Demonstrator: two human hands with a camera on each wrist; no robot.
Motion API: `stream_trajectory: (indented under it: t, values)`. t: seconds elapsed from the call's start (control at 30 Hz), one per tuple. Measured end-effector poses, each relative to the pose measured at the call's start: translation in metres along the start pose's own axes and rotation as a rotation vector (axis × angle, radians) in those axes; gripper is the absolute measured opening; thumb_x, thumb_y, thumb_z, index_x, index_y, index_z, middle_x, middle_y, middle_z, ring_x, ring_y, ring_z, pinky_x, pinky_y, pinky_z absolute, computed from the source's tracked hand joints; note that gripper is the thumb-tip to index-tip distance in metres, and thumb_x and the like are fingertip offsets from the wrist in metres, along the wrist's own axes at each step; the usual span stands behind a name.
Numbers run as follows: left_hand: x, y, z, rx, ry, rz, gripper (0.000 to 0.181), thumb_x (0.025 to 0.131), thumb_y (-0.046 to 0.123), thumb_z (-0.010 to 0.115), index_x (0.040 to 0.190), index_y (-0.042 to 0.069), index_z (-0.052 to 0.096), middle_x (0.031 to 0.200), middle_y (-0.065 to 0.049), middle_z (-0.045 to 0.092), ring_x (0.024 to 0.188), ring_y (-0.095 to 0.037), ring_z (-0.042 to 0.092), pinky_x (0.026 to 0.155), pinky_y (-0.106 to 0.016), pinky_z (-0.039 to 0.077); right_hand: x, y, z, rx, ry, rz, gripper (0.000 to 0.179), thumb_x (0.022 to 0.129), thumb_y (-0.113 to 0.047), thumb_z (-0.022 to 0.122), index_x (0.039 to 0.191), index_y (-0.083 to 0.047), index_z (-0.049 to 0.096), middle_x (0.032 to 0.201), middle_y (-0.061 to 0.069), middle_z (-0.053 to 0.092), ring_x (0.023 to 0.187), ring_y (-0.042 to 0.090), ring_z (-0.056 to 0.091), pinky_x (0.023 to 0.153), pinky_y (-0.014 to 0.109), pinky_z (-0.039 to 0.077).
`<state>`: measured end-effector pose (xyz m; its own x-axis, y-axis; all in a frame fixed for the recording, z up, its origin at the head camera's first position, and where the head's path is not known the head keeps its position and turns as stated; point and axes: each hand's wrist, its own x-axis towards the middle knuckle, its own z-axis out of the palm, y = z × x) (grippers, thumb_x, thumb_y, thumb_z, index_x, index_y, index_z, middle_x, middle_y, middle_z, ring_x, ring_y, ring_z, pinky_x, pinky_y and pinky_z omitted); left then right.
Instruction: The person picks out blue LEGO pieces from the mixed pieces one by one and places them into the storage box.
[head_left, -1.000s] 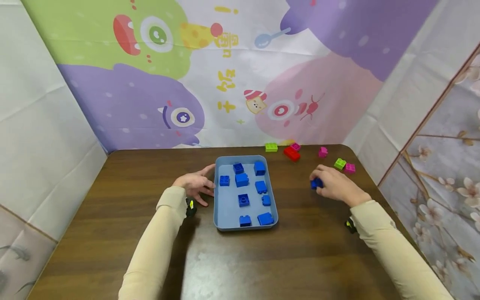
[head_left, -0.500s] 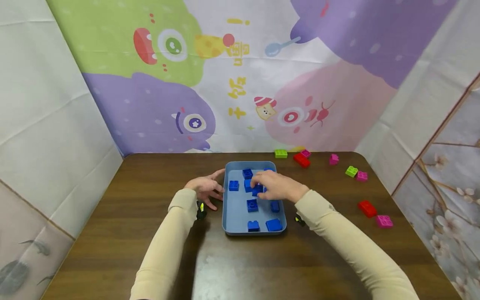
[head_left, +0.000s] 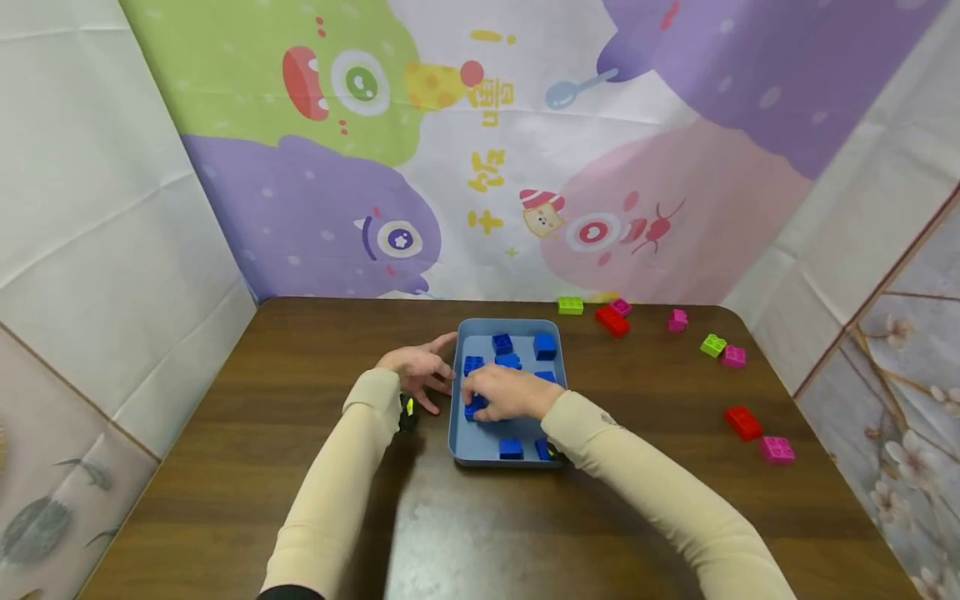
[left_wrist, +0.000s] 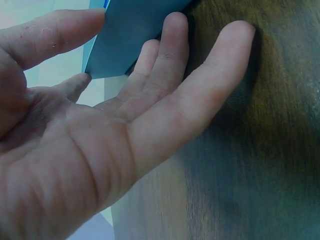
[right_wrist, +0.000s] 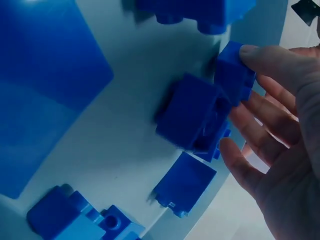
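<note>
My left hand (head_left: 422, 373) rests beside the grey-blue tray (head_left: 510, 463), its fingers spread and relaxed, with fingertips at the left wall. In the left wrist view the fingers lie along the tray's outer side (left_wrist: 135, 37). Low inside the tray, my right hand (head_left: 513, 393) pinches a blue toy brick (head_left: 473, 408) left of the middle. The right wrist view has the thumb on top of that brick (right_wrist: 232, 70), which overlaps another blue brick (right_wrist: 187, 110) there. Several more blue bricks lie around the tray floor, some partly hidden by the hand.
Along the back right of the wooden table (head_left: 637, 500) lie a green brick (head_left: 570, 306), a red brick (head_left: 612, 321) and several pink and green ones. A red brick (head_left: 743, 422) and a pink brick (head_left: 777, 450) lie at the right. A patterned cloth (head_left: 480, 167) hangs behind.
My right hand has carried the blue brick from the table's right side leftward into the tray and lowered it. The head view has shifted; the left hand stays at the tray's side.
</note>
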<state>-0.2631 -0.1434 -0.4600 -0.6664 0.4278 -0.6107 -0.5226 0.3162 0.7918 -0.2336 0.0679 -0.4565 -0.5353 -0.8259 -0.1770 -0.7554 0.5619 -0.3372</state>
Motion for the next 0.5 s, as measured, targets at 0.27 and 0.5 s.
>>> stream_trajectory:
  t: [0.27, 0.5]
  values:
    - [0.002, 0.005, 0.005, 0.016, 0.003, 0.0, 0.094, 0.098, -0.001, 0.053, 0.163, 0.042, 0.001, 0.163, -0.023, 0.023, 0.141, -0.05, 0.041, 0.083, -0.067, 0.056, -0.012, 0.007, -0.009, -0.023, 0.047, 0.012, 0.022, 0.095, -0.033, 0.074, 0.108, -0.015, 0.072, 0.109, 0.0, 0.066, 0.095, 0.013, 0.059, 0.092, 0.033, 0.054]
    - [-0.017, 0.022, -0.002, 0.41, 0.191, 0.024, 0.079, 0.099, 0.016, 0.059, 0.165, 0.025, 0.016, 0.163, -0.021, 0.028, 0.135, -0.048, 0.048, 0.097, -0.07, 0.048, -0.039, 0.035, -0.049, -0.04, 0.156, 0.081, 0.032, 0.099, -0.034, 0.067, 0.117, -0.007, 0.071, 0.118, 0.009, 0.069, 0.108, 0.024, 0.064, 0.102, 0.042, 0.053]
